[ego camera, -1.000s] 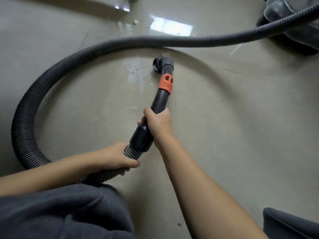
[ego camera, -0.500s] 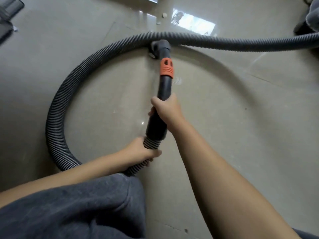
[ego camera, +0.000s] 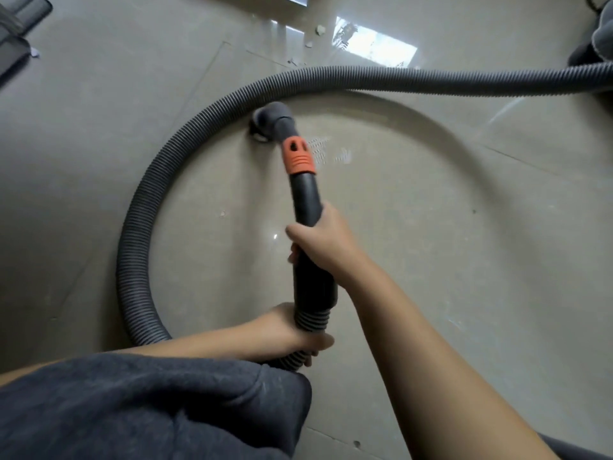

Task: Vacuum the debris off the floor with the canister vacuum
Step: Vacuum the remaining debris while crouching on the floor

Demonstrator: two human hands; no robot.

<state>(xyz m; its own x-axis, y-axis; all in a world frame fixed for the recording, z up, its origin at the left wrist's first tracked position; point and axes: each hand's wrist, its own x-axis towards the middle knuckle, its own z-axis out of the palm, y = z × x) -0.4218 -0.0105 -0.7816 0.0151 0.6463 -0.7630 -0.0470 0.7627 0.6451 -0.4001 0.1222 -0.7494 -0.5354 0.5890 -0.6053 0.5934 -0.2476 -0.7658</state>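
Note:
My right hand grips the black vacuum wand below its orange collar. My left hand holds the ribbed hose end where it joins the wand. The grey nozzle presses on the floor just inside the hose loop. A white scuffed patch of debris lies right of the collar. Small bits of debris lie near the top, beyond the hose. A tiny speck sits left of the wand.
The grey corrugated hose curves in a wide loop from my left hand round to the right edge, towards the dark canister at the top right. Dark attachments lie at the top left. My grey-clad knee fills the bottom left.
The nozzle has swept left, off the white patch, which now shows to the right of the collar. The wand leans the other way, and both hands shifted with it.

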